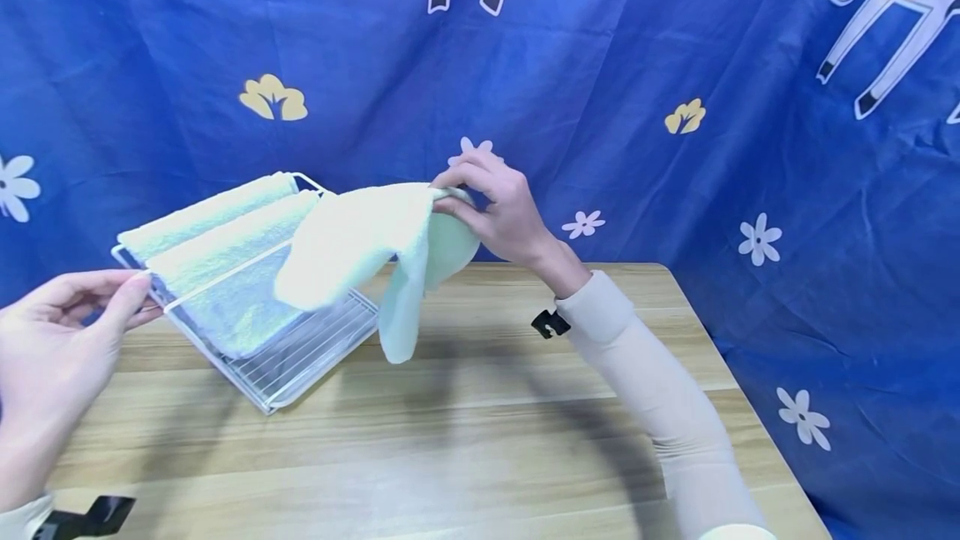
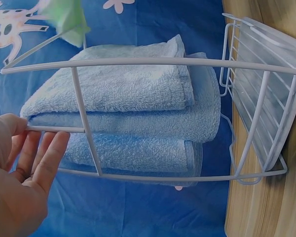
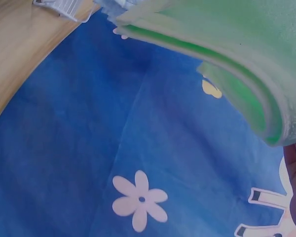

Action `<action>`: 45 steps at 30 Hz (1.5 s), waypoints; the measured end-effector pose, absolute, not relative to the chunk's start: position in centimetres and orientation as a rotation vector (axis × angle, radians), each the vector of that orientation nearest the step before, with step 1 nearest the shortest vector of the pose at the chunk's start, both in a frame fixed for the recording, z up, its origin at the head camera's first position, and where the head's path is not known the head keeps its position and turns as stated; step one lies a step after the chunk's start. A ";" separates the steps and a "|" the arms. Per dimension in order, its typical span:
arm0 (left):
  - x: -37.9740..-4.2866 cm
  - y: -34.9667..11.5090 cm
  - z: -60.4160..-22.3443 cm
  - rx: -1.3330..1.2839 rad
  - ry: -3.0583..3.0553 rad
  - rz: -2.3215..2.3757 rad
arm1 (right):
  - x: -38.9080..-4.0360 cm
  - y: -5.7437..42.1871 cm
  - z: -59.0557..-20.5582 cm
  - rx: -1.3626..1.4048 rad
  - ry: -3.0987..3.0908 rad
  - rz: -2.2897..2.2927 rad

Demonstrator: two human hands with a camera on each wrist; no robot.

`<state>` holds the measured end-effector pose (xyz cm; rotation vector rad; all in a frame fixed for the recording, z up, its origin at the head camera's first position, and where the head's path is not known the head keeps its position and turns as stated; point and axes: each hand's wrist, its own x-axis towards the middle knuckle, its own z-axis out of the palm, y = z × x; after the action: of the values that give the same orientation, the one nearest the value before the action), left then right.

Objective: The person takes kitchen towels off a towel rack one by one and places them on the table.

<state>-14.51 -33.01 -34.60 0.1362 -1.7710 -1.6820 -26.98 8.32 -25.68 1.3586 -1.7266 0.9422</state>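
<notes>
My left hand point(image 1: 71, 348) grips a side wire of a white wire rack point(image 2: 153, 61), thumb on one side and fingers on the other. Two folded light blue towels point(image 2: 133, 81) lie side by side in the rack's upper part. My right hand point(image 1: 495, 202) pinches a pale green towel point(image 1: 360, 232) by its folded edge. That towel droops in front of the rack's right side in the head view, and one end hangs lower. In the right wrist view its folded layers point(image 3: 227, 69) fill the upper right, with only some of the right fingers point(image 3: 292, 168) showing.
Beneath the rack is a wooden table point(image 1: 420, 457). A blue cloth backdrop point(image 1: 360, 40) with flowers and animal figures hangs behind it and along the right. The rack's lower tray point(image 2: 266, 94) has a wire grid. Black clips point(image 1: 551, 323) sit at both sleeve cuffs.
</notes>
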 end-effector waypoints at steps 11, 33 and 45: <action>-14.4 -32.9 -34.3 0.184 -1.812 -1.636 | -26.5 10.5 -26.4 1.326 -1.860 0.839; -13.9 -32.6 -34.1 0.189 -1.948 -1.435 | -23.8 11.3 -32.2 1.226 -2.338 0.784; -13.7 -32.6 -34.0 0.203 -1.949 -1.440 | -21.7 10.8 -34.3 1.172 -2.449 0.820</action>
<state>-13.73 -32.57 -34.05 0.2026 -1.9494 -1.4399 -21.69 10.83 -34.25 1.1719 -2.4490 0.8201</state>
